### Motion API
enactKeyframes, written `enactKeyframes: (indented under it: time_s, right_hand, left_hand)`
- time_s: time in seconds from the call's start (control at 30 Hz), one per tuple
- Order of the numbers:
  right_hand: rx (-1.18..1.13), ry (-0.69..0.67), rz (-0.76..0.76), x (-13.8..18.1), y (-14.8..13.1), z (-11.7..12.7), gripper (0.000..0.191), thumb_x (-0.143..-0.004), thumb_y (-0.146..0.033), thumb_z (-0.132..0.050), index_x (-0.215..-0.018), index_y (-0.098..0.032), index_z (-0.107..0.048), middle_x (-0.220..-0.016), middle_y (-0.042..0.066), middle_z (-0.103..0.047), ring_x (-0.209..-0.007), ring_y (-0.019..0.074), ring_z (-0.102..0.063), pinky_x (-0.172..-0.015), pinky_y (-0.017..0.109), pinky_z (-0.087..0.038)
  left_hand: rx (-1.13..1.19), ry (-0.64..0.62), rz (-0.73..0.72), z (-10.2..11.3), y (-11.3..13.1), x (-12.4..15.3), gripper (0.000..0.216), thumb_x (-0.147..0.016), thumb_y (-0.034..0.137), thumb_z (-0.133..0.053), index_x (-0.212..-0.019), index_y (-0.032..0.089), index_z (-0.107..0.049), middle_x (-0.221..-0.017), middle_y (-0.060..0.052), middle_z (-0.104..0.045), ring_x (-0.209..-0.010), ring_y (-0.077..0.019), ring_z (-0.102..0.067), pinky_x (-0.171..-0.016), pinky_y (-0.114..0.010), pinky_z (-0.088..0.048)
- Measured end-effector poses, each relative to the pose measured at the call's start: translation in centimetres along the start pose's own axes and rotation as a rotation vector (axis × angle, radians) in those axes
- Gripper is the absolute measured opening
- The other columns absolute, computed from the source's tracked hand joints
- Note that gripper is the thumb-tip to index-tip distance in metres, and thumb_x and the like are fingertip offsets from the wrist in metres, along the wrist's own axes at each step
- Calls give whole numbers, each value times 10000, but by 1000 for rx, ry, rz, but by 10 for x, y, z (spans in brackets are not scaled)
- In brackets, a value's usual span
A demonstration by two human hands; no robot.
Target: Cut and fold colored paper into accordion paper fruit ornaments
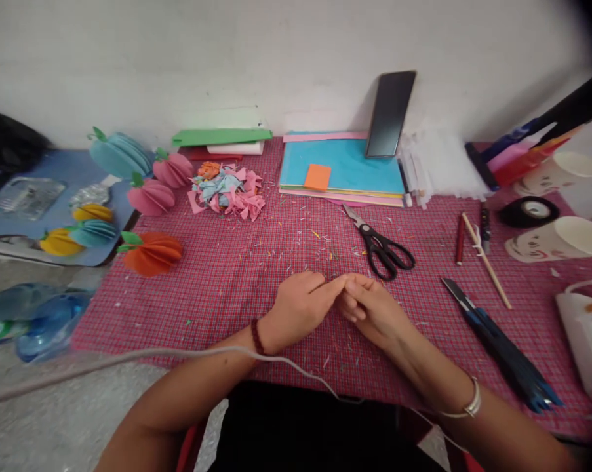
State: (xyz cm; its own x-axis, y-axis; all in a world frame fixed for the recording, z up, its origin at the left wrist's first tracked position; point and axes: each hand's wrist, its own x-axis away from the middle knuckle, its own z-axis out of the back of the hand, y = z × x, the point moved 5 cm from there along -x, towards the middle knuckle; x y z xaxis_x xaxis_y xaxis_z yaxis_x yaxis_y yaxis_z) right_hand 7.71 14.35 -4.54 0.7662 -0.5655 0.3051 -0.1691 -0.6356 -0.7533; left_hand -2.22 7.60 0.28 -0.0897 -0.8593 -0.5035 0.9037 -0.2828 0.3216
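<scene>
My left hand (300,305) and my right hand (372,307) meet at their fingertips just above the near part of the checked cloth. The left index finger reaches toward the right hand, its other fingers curled in. My right thumb and fingers pinch together at that left fingertip. Anything held between them is hidden or too small to name. Black-handled scissors (381,246) lie partly open just beyond my right hand. A blue and black utility knife (502,351) lies farther right, blade showing. Small paper scraps are scattered around the hands.
Paper pumpkins, including an orange one (153,254), stand at the left beside a pile of paper scraps (229,190). Blue paper sheets (335,160) and a leaning phone (391,115) are at the back. Paper cups (561,239) stand right. A white cable (177,353) crosses my left forearm.
</scene>
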Motion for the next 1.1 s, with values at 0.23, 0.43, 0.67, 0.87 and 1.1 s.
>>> enactKeyframes:
  time_s: [0.23,0.43,0.67,0.87,1.1]
  right_hand:
    - [114,63,103,4,-13,-4,291,-818,-370,-660,-642,-203,-499,-450,-88,-441,-366,54,-298,-413,206,-287]
    - [299,6,153,19,-6,-24,412,-868,-461,-571,-568,-207,-446,-420,-84,-349,-381,74,-306,-408,225,-272]
    - [380,-85,143,50,14,-47,431,-911,-499,-478,-602,-199,-465,-496,-58,-386,-454,90,-330,-463,240,-274]
    - [384,-162,174,65,19,-55,316,-891,-467,-529,-730,-203,-461,-607,-58,-409,-531,96,-356,-520,240,-293]
    - [728,-109,170,64,8,-44,434,-927,-530,-390,-639,-206,-415,-527,-61,-369,-463,87,-328,-463,237,-283]
  left_hand:
    - [-204,-219,32,12,20,3,396,-929,174,-428,-1313,78,-446,-931,-85,-630,-841,-193,-574,-735,-327,-482]
    - [199,-28,176,43,36,20,240,-914,198,-467,-1120,141,-575,-919,-72,-642,-849,-176,-585,-781,-335,-500]
    - [984,244,546,33,50,45,130,-844,156,-547,-967,162,-589,-761,-4,-592,-666,-110,-578,-620,-250,-499]
    - [999,329,652,36,54,59,60,-868,194,-552,-866,166,-604,-699,12,-573,-606,-99,-555,-591,-245,-486]
    - [664,-110,271,52,17,12,291,-940,222,-429,-754,167,-645,-746,-18,-625,-696,-120,-564,-648,-268,-438]
